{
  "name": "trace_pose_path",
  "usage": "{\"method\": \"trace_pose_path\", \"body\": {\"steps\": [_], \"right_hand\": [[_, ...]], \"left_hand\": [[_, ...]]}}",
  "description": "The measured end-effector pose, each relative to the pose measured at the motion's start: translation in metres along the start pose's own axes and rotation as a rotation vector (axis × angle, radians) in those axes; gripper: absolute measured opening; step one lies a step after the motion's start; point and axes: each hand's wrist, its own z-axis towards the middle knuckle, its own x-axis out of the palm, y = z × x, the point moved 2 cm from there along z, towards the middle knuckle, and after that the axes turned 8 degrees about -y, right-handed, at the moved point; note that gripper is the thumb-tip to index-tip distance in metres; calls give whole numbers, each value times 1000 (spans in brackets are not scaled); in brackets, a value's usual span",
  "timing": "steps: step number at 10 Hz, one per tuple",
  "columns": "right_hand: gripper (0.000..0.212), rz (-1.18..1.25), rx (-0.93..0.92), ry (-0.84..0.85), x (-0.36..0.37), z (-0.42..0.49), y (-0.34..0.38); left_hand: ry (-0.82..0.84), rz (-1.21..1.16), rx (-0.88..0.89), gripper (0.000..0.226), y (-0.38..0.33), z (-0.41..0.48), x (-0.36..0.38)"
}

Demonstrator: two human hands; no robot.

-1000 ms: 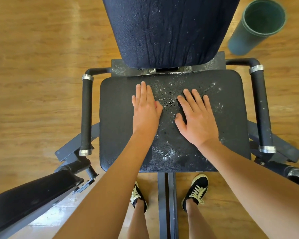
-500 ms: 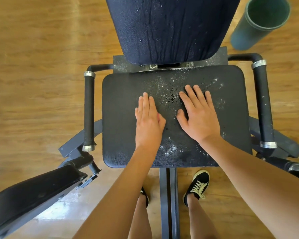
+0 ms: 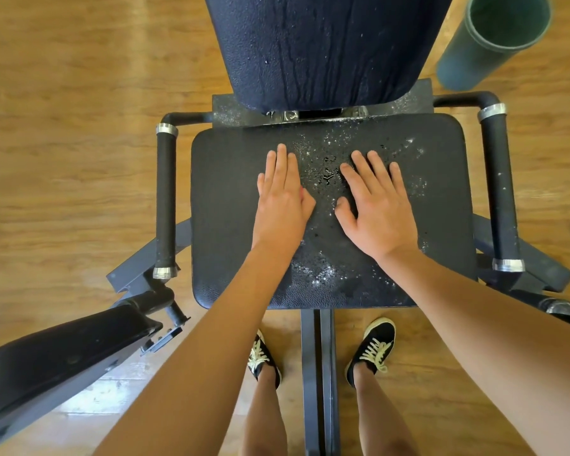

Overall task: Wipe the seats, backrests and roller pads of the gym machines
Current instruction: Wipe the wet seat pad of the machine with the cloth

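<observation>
Both hands lie flat, fingers straight, on the wet black seat (image 3: 224,199): left hand (image 3: 282,199), right hand (image 3: 377,209). Droplets streak the backrest (image 3: 323,51) above. A green bin (image 3: 487,47) stands on the wood floor (image 3: 63,126).

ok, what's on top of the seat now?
The left hand and right hand lie flat on the seat, droplets and white specks around them. No cloth shows; anything under the palms is hidden.

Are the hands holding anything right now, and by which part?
Nothing is held. The left hand and right hand lie flat, fingers straight, on the wet seat.
</observation>
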Motion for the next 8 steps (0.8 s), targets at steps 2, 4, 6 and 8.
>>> {"method": "trace_pose_path", "body": {"steps": [2, 4, 6, 8], "right_hand": [[53, 3, 4, 1, -1, 1, -1], [52, -2, -1, -6, -1, 1, -1], [53, -12, -4, 6, 0, 0, 0], [52, -6, -1, -2, -2, 1, 1]], "left_hand": [[-57, -47, -14, 60, 0, -46, 2], [-39, -44, -43, 59, 1, -49, 4], [-29, -51, 5, 66, 4, -35, 5], [-42, -91, -17, 57, 0, -44, 1]]}}
